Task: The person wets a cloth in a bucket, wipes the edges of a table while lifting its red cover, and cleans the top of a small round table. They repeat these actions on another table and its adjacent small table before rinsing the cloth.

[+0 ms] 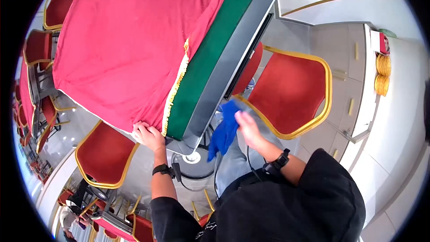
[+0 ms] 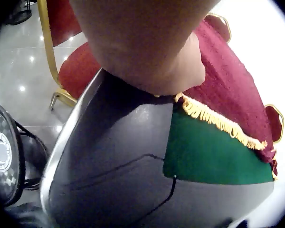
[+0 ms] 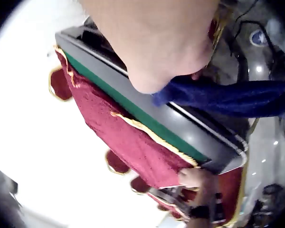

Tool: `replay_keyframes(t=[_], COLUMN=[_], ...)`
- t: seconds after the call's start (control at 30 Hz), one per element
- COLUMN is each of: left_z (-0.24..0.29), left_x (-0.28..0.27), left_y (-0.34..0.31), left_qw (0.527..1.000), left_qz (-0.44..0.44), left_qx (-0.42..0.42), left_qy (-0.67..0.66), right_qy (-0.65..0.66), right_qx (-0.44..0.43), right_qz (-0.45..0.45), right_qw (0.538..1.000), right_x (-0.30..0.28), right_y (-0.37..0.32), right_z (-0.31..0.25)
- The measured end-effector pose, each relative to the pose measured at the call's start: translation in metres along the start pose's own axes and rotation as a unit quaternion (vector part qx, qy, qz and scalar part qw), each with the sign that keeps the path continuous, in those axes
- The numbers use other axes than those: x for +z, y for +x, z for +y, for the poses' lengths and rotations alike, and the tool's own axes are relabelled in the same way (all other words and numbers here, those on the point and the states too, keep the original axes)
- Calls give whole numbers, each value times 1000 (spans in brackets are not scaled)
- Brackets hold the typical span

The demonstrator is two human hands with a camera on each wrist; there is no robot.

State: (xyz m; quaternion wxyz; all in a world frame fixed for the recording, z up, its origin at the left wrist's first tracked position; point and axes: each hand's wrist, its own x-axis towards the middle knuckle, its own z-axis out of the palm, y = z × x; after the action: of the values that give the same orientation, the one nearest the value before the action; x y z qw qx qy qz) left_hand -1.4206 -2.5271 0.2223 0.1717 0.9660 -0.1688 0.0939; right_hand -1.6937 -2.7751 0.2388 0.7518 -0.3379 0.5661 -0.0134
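A red tablecloth (image 1: 121, 40) with gold fringe covers much of a table whose green felt (image 1: 206, 71) and grey frame (image 1: 224, 67) show along one side. At the near corner, my left hand (image 1: 150, 136) grips the cloth's edge with bent fingers; folds in the fabric run toward it. My right hand (image 1: 250, 127) holds a blue cloth (image 1: 225, 127) that dangles beside the table's grey side, over my legs. In the right wrist view the blue cloth (image 3: 228, 97) stretches out from under the hand, whose fingers are mostly hidden.
A red chair with gold frame (image 1: 291, 92) stands close on the right, another red chair (image 1: 105, 154) at the near left. Under the corner is a round black base (image 1: 192, 166). Grey cabinets (image 1: 336, 62) line the right wall. More chairs and tables fill the left background.
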Motion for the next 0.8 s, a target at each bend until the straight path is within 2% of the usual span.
replay_keyframes(t=[0.07,0.1,0.13,0.2,0.23,0.33,0.4,0.47,0.5,0.6,0.63,0.67,0.7,0.73,0.8], left_z=[4,7,8,3,8,10,12,8,10,12,14,12,11,10,6], left_x=[-4,-5,-4,-5,-9,-13,-12,-14,-10,-11,-12,-10,-9,-10,-8], left_y=[2,3,3,4,6,7,8,4,7,5,4,3,4,4,3], left_qw=[1000,1000,1000,1000,1000,1000,1000,1000,1000,999,999,999,999,1000,1000], left_qz=[-10,-8,0,-9,-17,-22,4,4,5,-6,-6,-3,3,6,-2], left_qx=[-2,-4,2,13,5,-19,-14,-21,-19,-34,-36,-44,-34,-21,-19], left_qy=[-5,-2,4,-4,3,5,-17,-6,-8,-1,-16,-16,-17,-17,-18], right_qy=[214,284,371,447,388,311,331,392,388,296,300,279,272,268,224], right_qx=[-19,-57,-15,-14,-36,-86,-52,43,30,-57,-83,-91,-85,-44,-15], right_qz=[35,1,16,-16,-59,-39,-78,-101,-83,-93,-122,-90,-100,-99,-118], right_qw=[976,957,928,894,919,946,939,913,917,949,943,952,953,957,967], right_x=[1,10,13,30,35,55,56,54,56,50,37,48,50,47,24], right_y=[17,30,55,83,93,103,114,118,122,132,149,130,119,110,128], right_z=[-32,-49,-55,-76,-77,-85,-114,-144,-147,-112,-93,-94,-89,-89,-68])
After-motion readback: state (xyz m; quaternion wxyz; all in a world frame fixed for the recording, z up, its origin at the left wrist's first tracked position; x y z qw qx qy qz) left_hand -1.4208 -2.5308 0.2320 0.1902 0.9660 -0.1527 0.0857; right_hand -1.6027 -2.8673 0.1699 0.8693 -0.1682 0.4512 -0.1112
